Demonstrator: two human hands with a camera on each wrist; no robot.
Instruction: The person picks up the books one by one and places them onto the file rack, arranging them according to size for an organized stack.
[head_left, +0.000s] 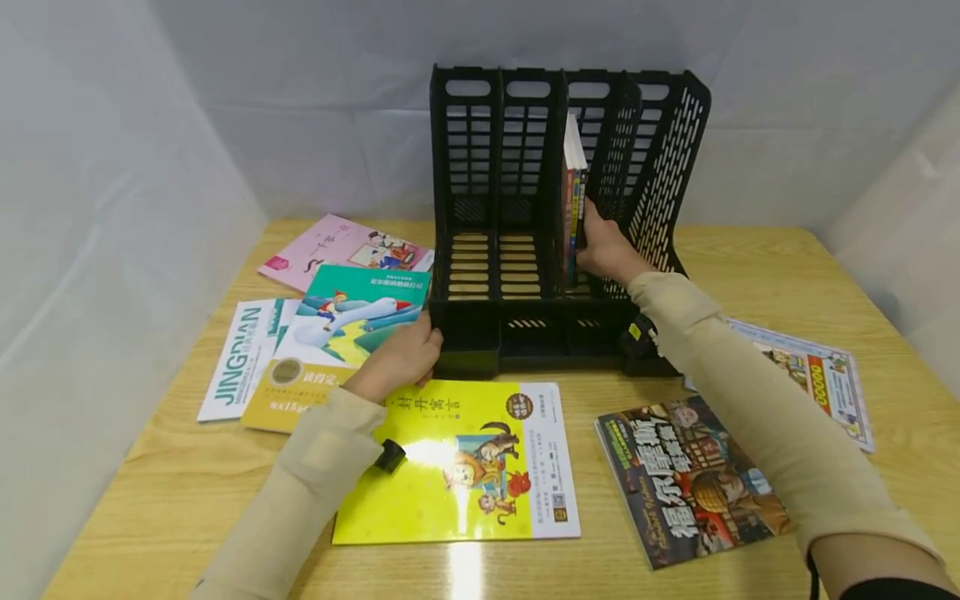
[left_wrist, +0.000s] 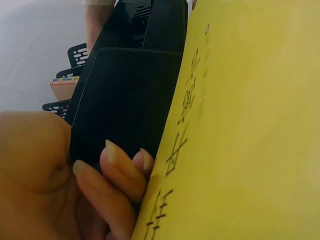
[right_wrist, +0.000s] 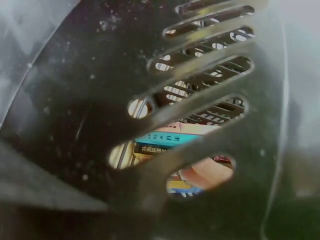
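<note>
A black file rack [head_left: 465,321] with upright dividers stands at the back of the table. My left hand [head_left: 405,354] grips its front left corner, and the left wrist view shows the fingers [left_wrist: 117,167] curled against the black wall. Several thin books [head_left: 573,200] stand upright against a divider in the rack, spines to the front. My right hand [head_left: 611,250] reaches in and touches their right side; its far fingers are hidden. In the right wrist view the slotted side wall [right_wrist: 65,125] covers most of that hand, with book spines [right_wrist: 170,139] seen through the slots.
A yellow book [head_left: 450,467] lies before the rack. On the left lie a green-topped book [head_left: 352,317], a white book [head_left: 236,362] and a pink book [head_left: 330,246]. A dark comic-style book [head_left: 697,492] and a pale blue-edged book [head_left: 840,392] lie at right.
</note>
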